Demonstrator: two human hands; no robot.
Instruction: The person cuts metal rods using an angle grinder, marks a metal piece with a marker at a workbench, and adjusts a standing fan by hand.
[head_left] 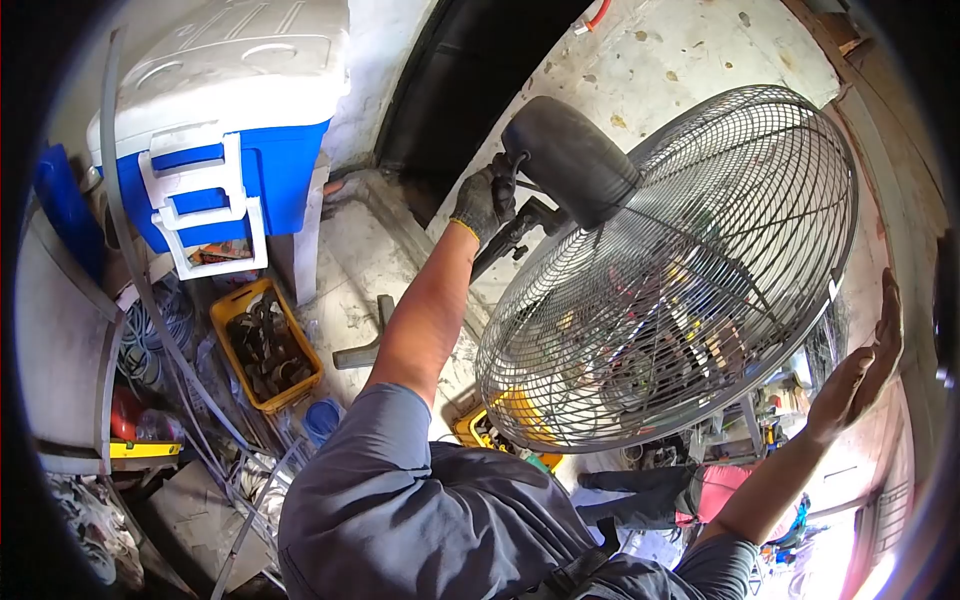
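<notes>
A large black fan [680, 280] with a round wire grille fills the middle and right of the view. Its dark motor housing [570, 160] faces up and to the left. My left hand [485, 203], in a dark glove with a yellow cuff, is closed around a part at the back of the fan, beside the housing and above the stand's neck. What exactly lies under those fingers is partly hidden. My right hand [860, 375] is held up beside the right edge of the grille, fingers stretched out. Whether it touches the rim I cannot tell.
A blue cooler [265, 180] with a white lid stands at upper left. Below it sits a yellow crate [265, 400] of dark metal parts. Metal strips [165, 330] lean at left. A person in a pink top [725, 490] is beyond the fan.
</notes>
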